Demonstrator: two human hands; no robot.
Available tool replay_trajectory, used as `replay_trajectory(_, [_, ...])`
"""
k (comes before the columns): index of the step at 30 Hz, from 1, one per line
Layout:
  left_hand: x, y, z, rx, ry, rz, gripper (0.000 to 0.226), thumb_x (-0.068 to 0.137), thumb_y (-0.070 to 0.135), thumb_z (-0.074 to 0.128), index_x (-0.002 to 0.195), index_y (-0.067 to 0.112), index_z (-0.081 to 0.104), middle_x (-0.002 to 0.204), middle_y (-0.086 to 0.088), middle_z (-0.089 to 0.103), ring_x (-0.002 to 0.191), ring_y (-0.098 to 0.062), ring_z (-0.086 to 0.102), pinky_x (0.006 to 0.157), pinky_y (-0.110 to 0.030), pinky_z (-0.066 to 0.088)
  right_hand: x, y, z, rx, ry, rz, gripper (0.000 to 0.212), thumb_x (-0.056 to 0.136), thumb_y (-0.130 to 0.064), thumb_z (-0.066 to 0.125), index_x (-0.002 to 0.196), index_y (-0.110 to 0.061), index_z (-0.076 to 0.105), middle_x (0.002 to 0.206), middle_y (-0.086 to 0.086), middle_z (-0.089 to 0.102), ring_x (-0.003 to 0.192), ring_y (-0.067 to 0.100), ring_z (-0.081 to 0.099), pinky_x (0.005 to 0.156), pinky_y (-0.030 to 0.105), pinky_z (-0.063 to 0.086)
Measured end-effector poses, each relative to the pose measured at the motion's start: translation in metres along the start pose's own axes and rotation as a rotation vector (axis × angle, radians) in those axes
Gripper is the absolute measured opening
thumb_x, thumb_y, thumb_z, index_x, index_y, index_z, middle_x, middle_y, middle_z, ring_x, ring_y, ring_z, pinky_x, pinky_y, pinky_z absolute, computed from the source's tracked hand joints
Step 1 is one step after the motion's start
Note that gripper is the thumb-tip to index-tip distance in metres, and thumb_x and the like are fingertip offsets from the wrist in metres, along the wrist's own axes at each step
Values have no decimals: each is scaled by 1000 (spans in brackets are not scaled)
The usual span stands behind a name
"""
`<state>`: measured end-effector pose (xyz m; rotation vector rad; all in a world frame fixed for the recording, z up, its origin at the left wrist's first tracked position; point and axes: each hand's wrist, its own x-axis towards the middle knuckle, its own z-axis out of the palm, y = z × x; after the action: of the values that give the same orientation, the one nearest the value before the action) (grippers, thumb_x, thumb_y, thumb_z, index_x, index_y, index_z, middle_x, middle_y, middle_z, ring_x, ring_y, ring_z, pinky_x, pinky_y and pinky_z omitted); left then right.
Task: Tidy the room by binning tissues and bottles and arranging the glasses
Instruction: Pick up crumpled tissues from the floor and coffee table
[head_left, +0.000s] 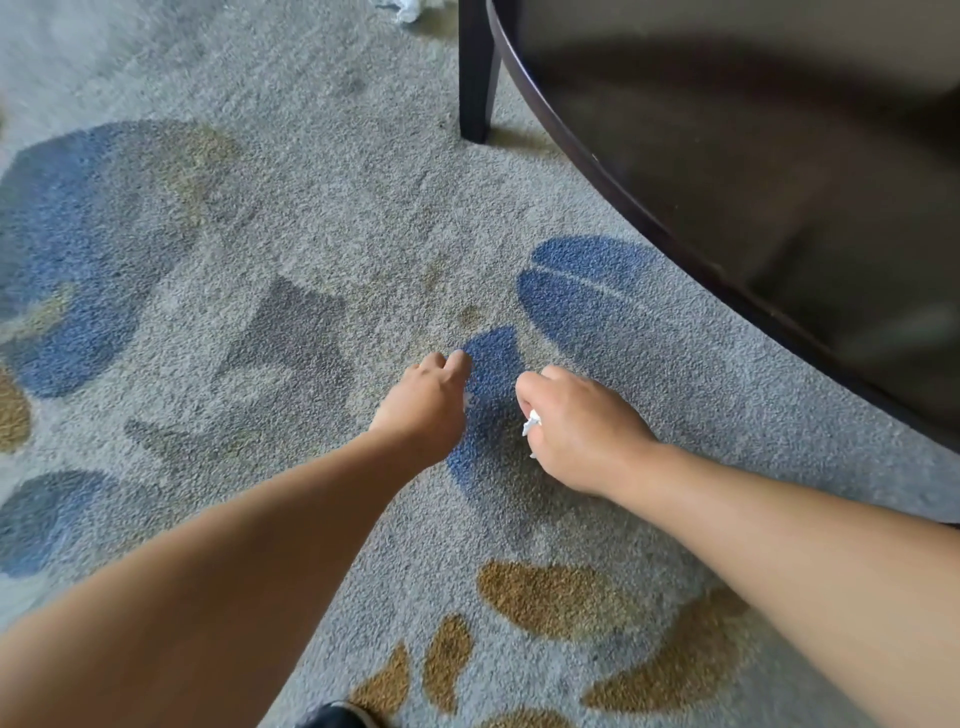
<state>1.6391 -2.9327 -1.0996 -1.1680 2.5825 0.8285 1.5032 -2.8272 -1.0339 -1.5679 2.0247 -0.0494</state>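
Crumpled white paper tissue (531, 422) is what we are gathering, and in the single head view a scrap of it shows at the centre of the frame, poking out from under the right hand (582, 426). We judge it nearly weightless, soft and easily torn, so a loose closing of the fingers around the whole wad suits it better than a tug on one corner. The right fingers are curled shut around it. The left hand (423, 402), just beside, has its fingers bunched together; a faint white fleck at its edge may be tissue, but we cannot tell. Another crumpled white tissue wad (408, 9) lies on the grey patterned carpet (311, 208) at the top edge, left of the dark round wooden surface (779, 182) and its leg.
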Motion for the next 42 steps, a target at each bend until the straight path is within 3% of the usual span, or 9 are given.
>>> replay_trajectory(6, [-4,-7,-14,51,27,10,16,88,2,41,86,7,56,89,-3,46,69,-15,45,54,-17,30,0,-6,-5,2,18,-8,6,88,-17,47,84,-18,42,85,2,47,76,26,47,61,35,38])
replay_trajectory(8, [-6,-5,-22,59,28,11,14,86,4,40,83,10,52,76,-3,51,63,-20,49,47,-23,28,-1,-9,-8,7,27,-16,9,86,-21,48,83,-19,40,84,1,44,77,25,46,62,36,39])
replay_trajectory(12, [-16,9,-52,74,45,11,4,82,19,46,83,17,49,69,-1,50,60,-25,48,53,-29,34,-6,-23,-24,-7,72,-12,24,85,-36,54,80,-21,36,83,-1,42,78,21,42,63,32,32])
replay_trajectory(15, [-32,23,-84,124,91,0,11,81,33,49,84,24,44,67,0,52,59,-26,47,52,-29,33,-16,-41,-48,23,159,14,23,87,-22,55,79,-20,34,82,0,41,78,24,46,62,31,32])
replay_trajectory(22, [-94,62,-202,117,80,-13,30,96,19,38,121,28,50,105,-10,66,79,-31,60,61,-31,41,-79,-107,-156,109,156,36,25,81,4,43,84,-19,32,87,0,33,69,21,35,50,31,19])
replay_trajectory(26, [-130,102,-293,87,56,37,35,89,5,41,116,24,54,112,-4,54,82,-29,60,67,-36,50,-127,-144,-234,132,133,8,22,83,4,40,83,-17,33,88,0,33,72,20,33,49,29,18])
replay_trajectory(33, [-173,176,-434,78,77,130,37,87,5,45,117,24,54,115,0,51,85,-25,59,69,-33,49,-195,-184,-371,186,190,63,22,81,3,44,90,-16,42,96,2,41,87,26,46,65,41,42])
replay_trajectory(36, [-180,203,-476,61,93,186,43,85,4,46,121,27,51,118,1,50,80,-20,54,63,-28,41,-218,-186,-418,187,244,122,26,80,1,44,98,-18,48,103,2,46,90,27,49,70,41,45])
replay_trajectory(42, [-179,250,-529,46,104,306,48,81,3,46,120,30,49,120,1,49,91,-24,59,70,-34,52,-244,-176,-484,172,331,229,27,80,-4,50,103,-19,50,108,3,48,95,28,51,74,39,45])
